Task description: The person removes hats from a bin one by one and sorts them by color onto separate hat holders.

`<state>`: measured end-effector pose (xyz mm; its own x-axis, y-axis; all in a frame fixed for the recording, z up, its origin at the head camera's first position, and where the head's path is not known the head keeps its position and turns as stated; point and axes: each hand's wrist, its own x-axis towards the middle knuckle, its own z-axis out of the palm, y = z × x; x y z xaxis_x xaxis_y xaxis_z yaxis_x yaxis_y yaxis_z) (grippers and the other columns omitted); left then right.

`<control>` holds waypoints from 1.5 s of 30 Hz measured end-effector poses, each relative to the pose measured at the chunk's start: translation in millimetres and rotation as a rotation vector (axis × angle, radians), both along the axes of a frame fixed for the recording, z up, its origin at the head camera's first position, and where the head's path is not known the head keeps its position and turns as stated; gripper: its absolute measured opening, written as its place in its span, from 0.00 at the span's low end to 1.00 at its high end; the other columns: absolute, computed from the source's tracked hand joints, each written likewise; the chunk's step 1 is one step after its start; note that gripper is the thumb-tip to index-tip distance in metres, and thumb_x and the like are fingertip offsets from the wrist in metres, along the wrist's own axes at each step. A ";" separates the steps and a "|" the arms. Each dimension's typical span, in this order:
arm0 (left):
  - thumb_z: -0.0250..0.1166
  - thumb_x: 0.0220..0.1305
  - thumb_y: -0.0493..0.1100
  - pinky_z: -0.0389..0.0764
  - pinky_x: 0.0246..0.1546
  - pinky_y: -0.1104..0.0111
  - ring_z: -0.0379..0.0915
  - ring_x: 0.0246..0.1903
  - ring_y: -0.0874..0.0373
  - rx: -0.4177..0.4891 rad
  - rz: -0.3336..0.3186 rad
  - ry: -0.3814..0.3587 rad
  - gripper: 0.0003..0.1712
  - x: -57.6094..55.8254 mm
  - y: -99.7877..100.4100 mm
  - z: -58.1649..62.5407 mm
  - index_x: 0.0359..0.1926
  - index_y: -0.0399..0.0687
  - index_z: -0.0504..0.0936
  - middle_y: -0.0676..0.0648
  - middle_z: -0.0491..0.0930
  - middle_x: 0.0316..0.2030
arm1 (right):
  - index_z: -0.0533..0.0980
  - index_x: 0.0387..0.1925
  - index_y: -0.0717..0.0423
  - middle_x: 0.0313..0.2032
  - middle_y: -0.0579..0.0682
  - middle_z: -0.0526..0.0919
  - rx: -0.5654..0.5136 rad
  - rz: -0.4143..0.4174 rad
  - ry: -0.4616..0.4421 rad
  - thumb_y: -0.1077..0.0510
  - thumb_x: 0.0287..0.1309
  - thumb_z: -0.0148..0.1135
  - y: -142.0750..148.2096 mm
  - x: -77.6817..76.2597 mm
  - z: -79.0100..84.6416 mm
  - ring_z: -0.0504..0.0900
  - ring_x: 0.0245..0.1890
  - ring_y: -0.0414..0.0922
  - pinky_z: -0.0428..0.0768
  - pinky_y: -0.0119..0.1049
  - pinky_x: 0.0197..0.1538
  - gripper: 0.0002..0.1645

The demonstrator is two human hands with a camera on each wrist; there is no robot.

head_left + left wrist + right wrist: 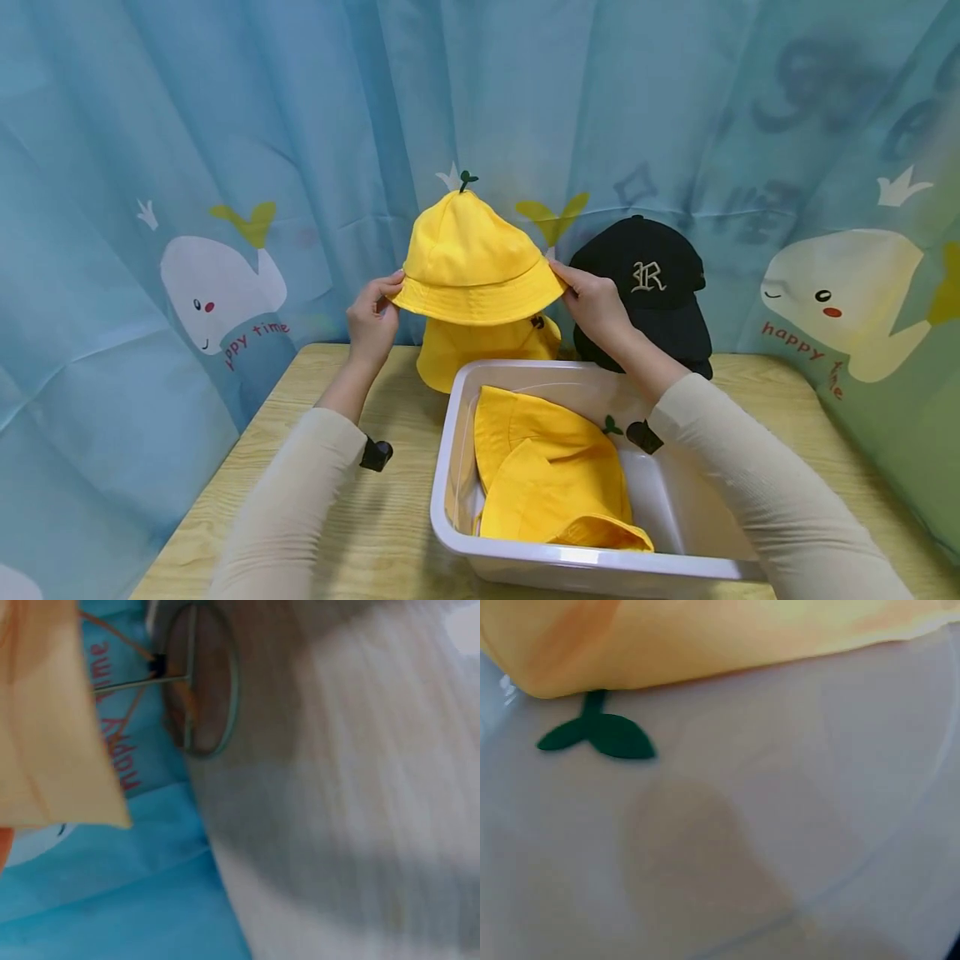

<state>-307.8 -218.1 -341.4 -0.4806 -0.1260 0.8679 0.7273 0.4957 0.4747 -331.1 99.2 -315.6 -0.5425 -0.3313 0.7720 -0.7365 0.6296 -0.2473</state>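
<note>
Both hands hold a yellow bucket hat by its brim, raised over the back of the table. Its crown points up, topped by a small green sprout. My left hand pinches the left end of the brim, and my right hand pinches the right end. Behind and below it, partly covered, is another yellow hat. A folded yellow hat lies in the pale plastic bin; its green sprout shows close up in the right wrist view.
A black cap with an embroidered R stands at the back right, behind the right hand. In the left wrist view a thin wire stand with a round base is on the table. A blue curtain with whale prints hangs behind the wooden table.
</note>
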 end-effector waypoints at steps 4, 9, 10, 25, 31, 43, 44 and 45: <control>0.55 0.56 0.18 0.79 0.46 0.68 0.78 0.49 0.44 -0.061 0.008 -0.049 0.10 1.4 1.0 -16.8 0.36 0.28 0.78 0.37 0.82 0.44 | 0.73 0.59 0.63 0.48 0.61 0.82 0.103 -0.022 -0.150 0.69 0.61 0.57 1.4 5.2 -5.2 0.83 0.41 0.55 0.80 0.45 0.49 0.23; 0.53 0.56 0.18 0.78 0.47 0.59 0.77 0.50 0.42 -0.152 0.035 -0.126 0.12 4.0 -3.0 -35.3 0.37 0.28 0.78 0.36 0.82 0.45 | 0.70 0.62 0.58 0.32 0.59 0.83 0.256 -0.061 -0.325 0.67 0.63 0.54 -1.5 11.7 -4.9 0.81 0.28 0.53 0.82 0.41 0.38 0.25; 0.52 0.56 0.18 0.78 0.47 0.58 0.77 0.50 0.42 -0.167 0.039 -0.142 0.12 4.1 -4.2 -38.5 0.37 0.29 0.78 0.36 0.82 0.46 | 0.70 0.63 0.57 0.25 0.57 0.81 0.287 -0.064 -0.347 0.66 0.63 0.53 -2.2 12.9 -4.7 0.78 0.24 0.51 0.80 0.38 0.32 0.26; 0.53 0.57 0.19 0.78 0.48 0.56 0.78 0.48 0.42 -0.268 0.005 -0.349 0.11 5.4 -1.8 -68.7 0.35 0.32 0.76 0.34 0.82 0.44 | 0.78 0.52 0.57 0.14 0.46 0.61 0.593 -0.035 -0.481 0.57 0.69 0.49 -11.5 15.3 -7.0 0.70 0.16 0.44 0.64 0.30 0.19 0.16; 0.55 0.62 0.26 0.77 0.51 0.56 0.76 0.52 0.44 -0.329 0.019 -0.509 0.11 9.0 -5.7 -60.6 0.43 0.36 0.78 0.38 0.81 0.49 | 0.78 0.47 0.56 0.16 0.46 0.65 0.579 0.012 -0.477 0.62 0.64 0.54 -6.2 14.6 -1.6 0.72 0.20 0.45 0.68 0.31 0.24 0.12; 0.54 0.64 0.38 0.75 0.28 0.61 0.74 0.54 0.45 -0.571 -0.060 -0.769 0.23 33.5 -21.0 -14.4 0.61 0.47 0.74 0.41 0.77 0.56 | 0.70 0.62 0.61 0.37 0.55 0.84 0.638 0.125 -0.555 0.61 0.58 0.63 1.0 34.0 22.0 0.79 0.26 0.41 0.81 0.32 0.34 0.29; 0.54 0.64 0.39 0.74 0.26 0.62 0.74 0.54 0.44 -0.587 -0.071 -0.783 0.24 37.5 -21.5 -9.0 0.61 0.47 0.74 0.41 0.76 0.57 | 0.68 0.63 0.61 0.35 0.54 0.84 0.655 0.132 -0.563 0.60 0.58 0.63 2.2 38.4 25.0 0.79 0.26 0.40 0.81 0.32 0.36 0.31; 0.56 0.64 0.41 0.75 0.26 0.62 0.75 0.54 0.45 -0.606 -0.071 -0.795 0.24 41.4 -22.1 -3.6 0.61 0.48 0.74 0.42 0.76 0.57 | 0.68 0.63 0.61 0.31 0.52 0.84 0.671 0.144 -0.565 0.59 0.58 0.63 3.5 42.7 27.5 0.79 0.25 0.39 0.81 0.32 0.37 0.31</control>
<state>-266.4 -240.2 -345.0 -0.9383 0.2830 0.1990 0.3458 0.7827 0.5176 -288.3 102.7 -288.1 -0.7017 -0.7122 0.0208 -0.6995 0.6831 -0.2099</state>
